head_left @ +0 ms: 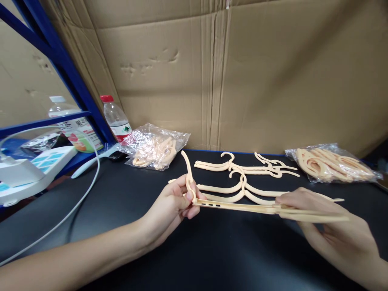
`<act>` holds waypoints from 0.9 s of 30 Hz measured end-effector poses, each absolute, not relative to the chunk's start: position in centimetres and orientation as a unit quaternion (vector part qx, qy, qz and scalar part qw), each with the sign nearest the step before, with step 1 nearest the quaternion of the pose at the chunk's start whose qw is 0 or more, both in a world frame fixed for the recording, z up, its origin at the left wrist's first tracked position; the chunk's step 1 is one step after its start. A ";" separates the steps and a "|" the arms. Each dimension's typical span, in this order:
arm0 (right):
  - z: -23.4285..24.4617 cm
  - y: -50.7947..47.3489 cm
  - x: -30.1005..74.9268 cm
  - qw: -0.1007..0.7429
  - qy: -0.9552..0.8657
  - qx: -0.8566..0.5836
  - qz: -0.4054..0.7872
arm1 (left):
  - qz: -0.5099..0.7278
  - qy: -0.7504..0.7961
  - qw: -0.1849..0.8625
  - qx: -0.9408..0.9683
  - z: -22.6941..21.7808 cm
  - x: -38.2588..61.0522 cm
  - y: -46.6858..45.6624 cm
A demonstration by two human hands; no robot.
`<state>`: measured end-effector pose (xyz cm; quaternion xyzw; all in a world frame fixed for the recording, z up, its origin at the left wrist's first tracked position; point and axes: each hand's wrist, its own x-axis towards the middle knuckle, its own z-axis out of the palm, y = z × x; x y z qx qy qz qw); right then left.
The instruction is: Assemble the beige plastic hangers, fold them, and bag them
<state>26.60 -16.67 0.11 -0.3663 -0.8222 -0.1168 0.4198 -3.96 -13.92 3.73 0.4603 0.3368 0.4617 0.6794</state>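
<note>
A cream plastic folding hanger (239, 207) is held up between my two hands, just above the black table. My left hand (176, 202) pinches its left end, where a short curved piece stands up past my fingers. My right hand (330, 230) is closed round the other end, with a flat arm sticking out to the right; part of the grip is hidden behind the hanger. Behind it lie more cream hangers (222, 188) with curved arms and hooks. Farther back is another row of hanger parts (212, 166), some with hooks.
A clear bag of cream parts (156, 151) lies back left, another bag (330, 163) back right. Bottles, including a red-capped bottle (117, 119), stand at the left by a blue frame (68, 76). A white power strip (45, 169) and cable are there; cardboard (169, 72) walls the back.
</note>
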 end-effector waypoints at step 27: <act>0.2 -15.6 26.1 0.400 -0.791 -0.461 -0.033 | 0.337 0.414 0.707 0.464 2.6 -2.9 -16.4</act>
